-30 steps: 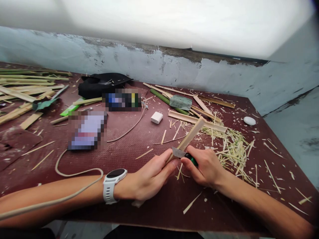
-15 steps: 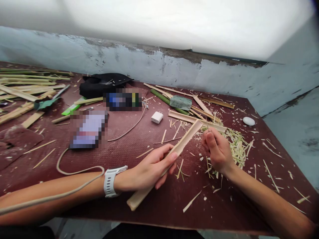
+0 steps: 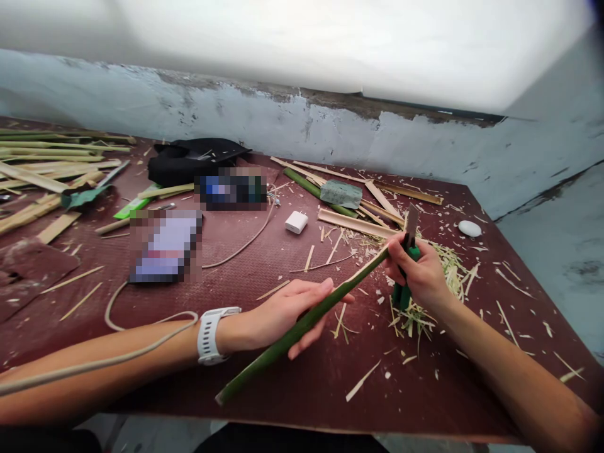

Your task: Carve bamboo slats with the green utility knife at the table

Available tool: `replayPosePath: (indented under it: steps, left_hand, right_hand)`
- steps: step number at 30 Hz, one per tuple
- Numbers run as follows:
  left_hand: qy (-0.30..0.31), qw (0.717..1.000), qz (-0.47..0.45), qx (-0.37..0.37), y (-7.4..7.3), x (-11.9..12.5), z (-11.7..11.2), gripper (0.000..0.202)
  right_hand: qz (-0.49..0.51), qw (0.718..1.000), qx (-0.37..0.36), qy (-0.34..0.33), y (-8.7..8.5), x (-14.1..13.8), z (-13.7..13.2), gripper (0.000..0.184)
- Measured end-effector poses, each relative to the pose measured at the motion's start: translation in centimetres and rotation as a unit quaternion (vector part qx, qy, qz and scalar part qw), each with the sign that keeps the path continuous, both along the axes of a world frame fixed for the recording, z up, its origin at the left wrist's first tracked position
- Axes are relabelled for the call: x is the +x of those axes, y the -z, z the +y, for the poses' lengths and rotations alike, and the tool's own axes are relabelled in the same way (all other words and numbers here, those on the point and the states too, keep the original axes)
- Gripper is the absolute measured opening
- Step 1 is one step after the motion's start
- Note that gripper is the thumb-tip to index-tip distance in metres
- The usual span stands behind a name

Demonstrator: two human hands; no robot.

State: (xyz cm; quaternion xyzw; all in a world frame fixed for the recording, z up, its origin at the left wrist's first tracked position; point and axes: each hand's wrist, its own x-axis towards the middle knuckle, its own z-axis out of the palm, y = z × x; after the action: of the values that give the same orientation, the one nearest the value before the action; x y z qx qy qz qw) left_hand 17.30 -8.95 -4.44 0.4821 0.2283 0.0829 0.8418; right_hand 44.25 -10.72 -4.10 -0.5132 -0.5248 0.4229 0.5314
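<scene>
A split bamboo strip (image 3: pixel 309 321) slants up to the right in front of me, its green outer skin facing me. My left hand (image 3: pixel 302 308) grips it near the middle, thumb on the far side and fingers underneath. Closed around a green-and-black-handled knife (image 3: pixel 404 289) is my right hand (image 3: pixel 422 267). The knife's short blade (image 3: pixel 412 220) points upward. The strip's upper end meets the thumb and fingers of my right hand; whether they pinch it I cannot tell. Pale shavings (image 3: pixel 450 267) lie under and beside this hand.
Behind the hands are bamboo pieces (image 3: pixel 352 220) with a grey-green block (image 3: pixel 341 194). A white charger plug (image 3: pixel 296 221), a phone (image 3: pixel 167 245) with its cable and a black cloth item (image 3: pixel 193 157) lie leftward. More bamboo strips (image 3: pixel 47 151) sit far left, a white oval object (image 3: pixel 470 228) at right.
The bamboo strip has been turned from its pale hollow side to its green side, and its upper end now reaches my right hand. The knife's handle and blade have come into view.
</scene>
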Motion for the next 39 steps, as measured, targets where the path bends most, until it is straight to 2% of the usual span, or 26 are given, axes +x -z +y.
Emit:
replayPosePath:
  steps: [3, 5, 7, 8, 9, 11, 12, 13, 14, 15, 16, 17, 19, 20, 21, 23, 26, 28, 30, 33, 35, 39]
  left_hand:
    - [-0.011, 1.000, -0.015, 0.025, 0.0, 0.3, 0.1, 0.047]
    - [-0.034, 0.997, -0.002, 0.069, -0.1, 0.5, 0.0, 0.042]
    - [-0.060, 0.984, 0.029, 0.164, -0.3, 0.4, 0.2, 0.041]
    - [-0.082, 0.965, 0.046, 0.245, -0.4, 0.3, 0.3, 0.037]
    - [-0.111, 0.932, 0.061, 0.341, -0.5, 0.0, 0.4, 0.033]
    - [-0.180, 0.827, 0.076, 0.527, -0.5, -0.7, 0.8, 0.032]
    - [-0.205, 0.775, 0.070, 0.593, -0.4, -1.0, 0.9, 0.034]
    - [-0.215, 0.741, 0.056, 0.633, -0.3, -1.3, 0.9, 0.033]
    - [-0.211, 0.729, 0.038, 0.650, -0.2, -1.3, 0.9, 0.031]
    - [-0.194, 0.738, 0.018, 0.646, -0.1, -1.2, 0.8, 0.027]
    - [-0.181, 0.768, 0.014, 0.614, 0.0, -0.9, 0.8, 0.027]
    - [-0.174, 0.811, 0.015, 0.558, 0.0, -0.4, 0.7, 0.032]
    - [-0.184, 0.911, 0.006, 0.368, 0.1, 1.1, 0.7, 0.043]
    - [-0.210, 0.940, -0.029, 0.266, 0.1, 1.8, 0.8, 0.049]
    - [-0.231, 0.953, -0.059, 0.185, 0.1, 2.5, 1.0, 0.050]
    - [-0.262, 0.956, -0.100, 0.082, 0.0, 3.4, 1.3, 0.045]
    - [-0.284, 0.950, -0.131, -0.016, -0.2, 3.6, 1.7, 0.032]
    - [-0.294, 0.946, -0.131, -0.037, -0.2, 3.3, 1.7, 0.031]
    - [-0.276, 0.954, -0.120, -0.009, 0.0, 3.1, 1.7, 0.031]
    - [-0.223, 0.967, -0.097, 0.082, 0.9, 3.3, 1.6, 0.033]
    - [-0.212, 0.966, -0.083, 0.119, 1.6, 3.6, 1.4, 0.039]
    - [-0.208, 0.966, -0.053, 0.145, 2.3, 4.2, 0.6, 0.036]
  right_hand:
    - [0.002, 0.999, -0.001, 0.035, 0.1, 0.2, 0.2, 0.035]
    - [-0.005, 0.999, 0.005, 0.041, 0.1, 0.3, 0.2, 0.032]
    - [-0.020, 0.998, 0.026, 0.051, -0.2, 0.5, 0.2, 0.029]
    - [-0.032, 0.996, 0.043, 0.064, -0.3, 0.5, 0.2, 0.028]
    - [-0.046, 0.993, 0.066, 0.086, -0.6, 0.6, 0.2, 0.028]
    - [-0.071, 0.978, 0.127, 0.150, -1.0, 0.8, 0.3, 0.026]
    - [-0.079, 0.967, 0.159, 0.182, -1.2, 0.8, 0.3, 0.024]
    - [-0.083, 0.956, 0.190, 0.209, -1.3, 0.8, 0.2, 0.021]
    - [-0.083, 0.945, 0.220, 0.227, -1.3, 0.7, 0.0, 0.019]
    - [-0.083, 0.937, 0.244, 0.234, -1.2, 0.6, -0.2, 0.018]
    - [-0.086, 0.933, 0.262, 0.231, -1.0, 0.4, -0.6, 0.017]
    - [-0.094, 0.931, 0.273, 0.223, -0.7, 0.2, -1.0, 0.015]
    - [-0.138, 0.930, 0.281, 0.194, 0.2, -0.6, -1.9, 0.013]
    - [-0.171, 0.927, 0.283, 0.176, 0.6, -1.0, -2.4, 0.012]
    - [-0.204, 0.924, 0.286, 0.151, 0.9, -1.5, -2.7, 0.012]
    - [-0.255, 0.922, 0.279, 0.085, 1.1, -2.4, -3.2, 0.013]
    - [-0.280, 0.930, 0.234, -0.045, 0.5, -3.5, -3.2, 0.015]
    - [-0.272, 0.931, 0.214, -0.117, -0.2, -3.8, -3.1, 0.017]
    - [-0.251, 0.937, 0.200, -0.135, -0.6, -3.7, -2.9, 0.021]
    - [-0.227, 0.957, 0.166, -0.064, -0.4, -3.1, -2.6, 0.023]
    - [-0.218, 0.965, 0.142, -0.018, 0.0, -2.8, -2.3, 0.028]
    - [-0.251, 0.962, 0.105, -0.012, 0.3, -2.6, -1.8, 0.042]
